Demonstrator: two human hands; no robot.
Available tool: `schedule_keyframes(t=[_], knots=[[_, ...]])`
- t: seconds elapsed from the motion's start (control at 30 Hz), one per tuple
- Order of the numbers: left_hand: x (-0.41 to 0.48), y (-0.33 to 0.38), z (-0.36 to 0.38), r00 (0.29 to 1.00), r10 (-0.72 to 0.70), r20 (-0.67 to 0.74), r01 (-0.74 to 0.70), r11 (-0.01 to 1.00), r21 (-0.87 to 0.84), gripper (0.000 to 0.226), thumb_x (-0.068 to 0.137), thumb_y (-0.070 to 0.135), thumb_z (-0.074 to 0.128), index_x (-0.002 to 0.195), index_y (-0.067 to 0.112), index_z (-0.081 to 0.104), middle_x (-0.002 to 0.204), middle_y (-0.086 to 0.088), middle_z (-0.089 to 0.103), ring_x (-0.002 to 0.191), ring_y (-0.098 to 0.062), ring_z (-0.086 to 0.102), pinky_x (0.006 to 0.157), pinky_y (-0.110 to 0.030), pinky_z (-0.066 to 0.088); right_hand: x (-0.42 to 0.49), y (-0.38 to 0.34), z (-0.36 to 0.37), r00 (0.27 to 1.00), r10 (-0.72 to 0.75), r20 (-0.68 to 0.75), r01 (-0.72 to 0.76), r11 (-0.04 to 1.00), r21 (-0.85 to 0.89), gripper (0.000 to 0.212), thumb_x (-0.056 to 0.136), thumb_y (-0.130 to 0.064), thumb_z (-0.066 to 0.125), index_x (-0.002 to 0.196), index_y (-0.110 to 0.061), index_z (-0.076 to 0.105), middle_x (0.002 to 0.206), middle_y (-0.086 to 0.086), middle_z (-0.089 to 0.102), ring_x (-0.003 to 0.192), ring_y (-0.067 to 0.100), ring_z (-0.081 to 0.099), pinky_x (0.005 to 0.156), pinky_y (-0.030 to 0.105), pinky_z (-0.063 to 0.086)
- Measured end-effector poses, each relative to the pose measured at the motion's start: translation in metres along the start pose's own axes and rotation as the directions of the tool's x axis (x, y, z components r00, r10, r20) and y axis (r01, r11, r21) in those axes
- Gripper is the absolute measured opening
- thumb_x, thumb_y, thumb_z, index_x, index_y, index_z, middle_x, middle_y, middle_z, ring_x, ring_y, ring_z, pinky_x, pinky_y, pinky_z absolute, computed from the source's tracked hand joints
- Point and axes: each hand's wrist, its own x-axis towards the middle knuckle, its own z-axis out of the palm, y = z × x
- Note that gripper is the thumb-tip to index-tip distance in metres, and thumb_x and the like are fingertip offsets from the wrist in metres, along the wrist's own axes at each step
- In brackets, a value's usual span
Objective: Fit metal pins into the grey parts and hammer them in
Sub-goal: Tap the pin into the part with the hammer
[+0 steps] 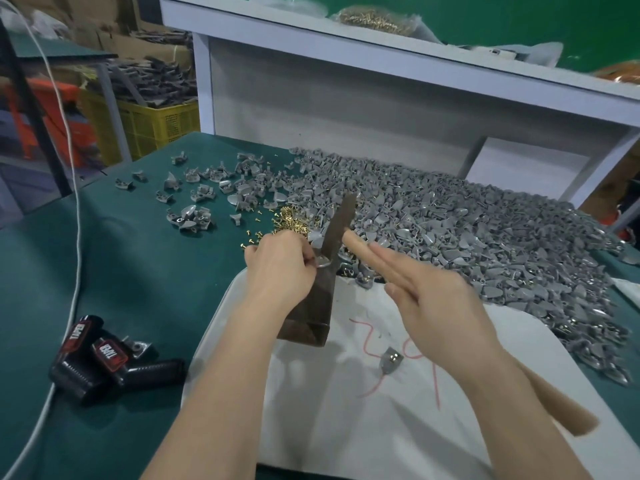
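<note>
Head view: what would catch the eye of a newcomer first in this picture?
The huge heap of grey parts covers the right and rear of the green table. At the centre, the left hand pinches one grey part on a brown block, and the right hand holds a wooden-handled hammer, its head blurred. A small pile of brass pins glitters just behind the left hand.

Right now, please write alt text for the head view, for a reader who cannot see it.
A person's left hand pinches a grey part on a brown metal block, while the right hand holds a wooden-handled hammer beside it. A heap of grey parts and some brass pins lie behind on the green table.
</note>
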Motion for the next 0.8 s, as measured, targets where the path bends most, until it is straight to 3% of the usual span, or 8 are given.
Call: schedule_keyframes(t=[0.1, 0.2, 0.27, 0.33, 0.43, 0.57, 0.67, 0.8], knots=[[0.0, -0.001, 0.001, 1.0, -0.006, -0.012, 0.006, 1.0, -0.017, 0.013, 0.088, 0.018, 0.06, 0.087, 0.018, 0.072, 0.092, 0.001, 0.068, 0.1, -0.025, 0.057, 0.087, -0.033, 0.031, 0.004, 0.001, -0.003, 0.97, 0.004, -0.241, 0.035, 0.987, 0.158, 0.064, 0.093, -0.017, 0.054, 0.133, -0.061, 0.03, 0.113, -0.011, 0.066, 0.085, 0.006, 0.063, 0.076, 0.029, 0.054], [0.0, -0.001, 0.0, 1.0, -0.019, -0.004, 0.018, 0.999, -0.028, 0.012, 0.087, 0.018, 0.06, 0.086, 0.02, 0.072, 0.093, 0.002, 0.068, 0.101, -0.024, 0.056, 0.089, -0.033, 0.032, 0.002, 0.001, -0.002, 0.992, -0.087, -0.091, 0.092, 0.995, 0.05, 0.073, 0.093, -0.018, 0.053, 0.122, -0.077, 0.021, 0.111, -0.019, 0.065, 0.075, 0.0, 0.057, 0.07, 0.023, 0.051], [0.0, 0.0, 0.0, 1.0, -0.008, 0.001, 0.008, 1.0, -0.018, 0.012, 0.087, 0.018, 0.06, 0.086, 0.024, 0.071, 0.095, 0.003, 0.067, 0.102, -0.024, 0.055, 0.09, -0.034, 0.032, -0.001, 0.001, 0.001, 0.999, -0.032, 0.029, 0.033, 0.999, -0.03, 0.073, 0.093, -0.022, 0.054, 0.115, -0.081, 0.018, 0.111, -0.016, 0.066, 0.076, 0.009, 0.058, 0.069, 0.027, 0.049], [0.0, -0.001, 0.0, 1.0, -0.007, -0.002, 0.007, 1.0, -0.015, 0.012, 0.087, 0.018, 0.06, 0.085, 0.023, 0.071, 0.093, 0.003, 0.067, 0.101, -0.024, 0.055, 0.089, -0.034, 0.031, 0.003, 0.002, 0.002, 0.999, 0.015, -0.039, -0.016, 1.0, -0.019, 0.062, 0.093, -0.022, 0.054, 0.13, -0.066, 0.029, 0.115, -0.013, 0.066, 0.089, 0.017, 0.063, 0.078, 0.033, 0.052], [0.0, -0.002, 0.001, 1.0, -0.005, -0.019, 0.003, 0.998, -0.059, 0.012, 0.087, 0.016, 0.06, 0.085, 0.018, 0.072, 0.089, 0.002, 0.067, 0.098, -0.024, 0.056, 0.087, -0.033, 0.03, 0.005, 0.007, 0.004, 0.972, 0.045, -0.229, -0.006, 0.985, 0.172, 0.061, 0.092, -0.014, 0.054, 0.136, -0.054, 0.036, 0.119, -0.012, 0.064, 0.096, 0.01, 0.063, 0.087, 0.03, 0.051], [0.0, 0.0, 0.0, 1.0, -0.017, -0.005, 0.017, 1.0, -0.02, 0.012, 0.087, 0.018, 0.061, 0.089, 0.022, 0.071, 0.095, 0.002, 0.067, 0.101, -0.024, 0.055, 0.091, -0.035, 0.032, 0.003, 0.009, 0.007, 0.994, 0.032, 0.101, -0.034, 0.999, 0.014, 0.06, 0.093, -0.023, 0.053, 0.132, -0.063, 0.029, 0.107, -0.01, 0.068, 0.072, 0.008, 0.061, 0.067, 0.024, 0.049], [-0.001, -0.001, 0.0, 1.0, -0.02, -0.003, 0.02, 0.999, -0.024, 0.012, 0.087, 0.019, 0.06, 0.09, 0.022, 0.072, 0.094, 0.002, 0.067, 0.1, -0.025, 0.056, 0.09, -0.036, 0.032, 0.016, 0.018, 0.006, 0.989, 0.075, 0.128, -0.079, 0.996, 0.03, 0.054, 0.092, -0.026, 0.053, 0.132, -0.057, 0.035, 0.094, -0.011, 0.065, 0.065, 0.009, 0.057, 0.059, 0.025, 0.045], [-0.001, -0.002, 0.0, 1.0, -0.028, -0.008, 0.027, 0.999, -0.047, 0.012, 0.088, 0.02, 0.059, 0.085, 0.021, 0.071, 0.092, 0.002, 0.068, 0.1, -0.026, 0.056, 0.09, -0.037, 0.033, 0.041, 0.027, 0.03, 0.981, 0.168, 0.095, -0.183, 0.967, 0.18, 0.051, 0.094, -0.02, 0.052, 0.139, -0.04, 0.038, 0.101, -0.019, 0.053, 0.074, 0.004, 0.052, 0.064, 0.02, 0.039]])
